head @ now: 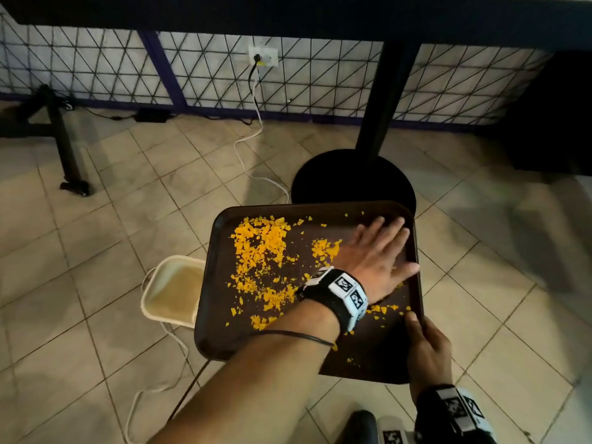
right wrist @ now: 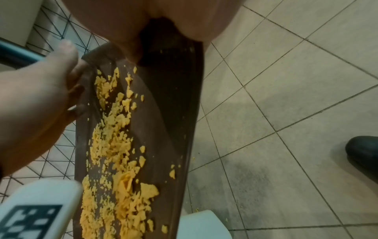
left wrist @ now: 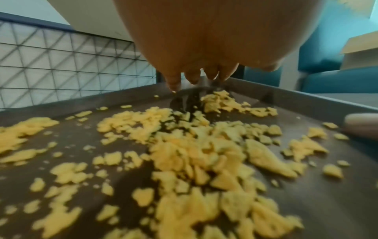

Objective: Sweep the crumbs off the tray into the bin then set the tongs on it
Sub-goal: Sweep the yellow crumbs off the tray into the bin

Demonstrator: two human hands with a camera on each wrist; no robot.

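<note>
A dark brown tray (head: 224, 331) hangs above the tiled floor, strewn with orange crumbs (head: 259, 248). My left hand (head: 378, 254) lies flat on the tray's far right part, fingers straight and spread, with most crumbs to its left. The left wrist view shows its fingertips (left wrist: 194, 77) touching the tray (left wrist: 317, 210) beyond the crumbs (left wrist: 194, 153). My right hand (head: 423, 344) grips the tray's near right edge, thumb on top. In the right wrist view, crumbs (right wrist: 114, 145) cover the tray (right wrist: 163, 113). A cream bin (head: 173, 290) stands on the floor under the tray's left edge. No tongs are in view.
A black table pedestal (head: 352, 177) stands just beyond the tray. White cables (head: 256, 155) run across the floor to a wall socket and around the bin. A black stand leg (head: 70, 161) is at the left. My black shoe (head: 362, 424) is below the tray.
</note>
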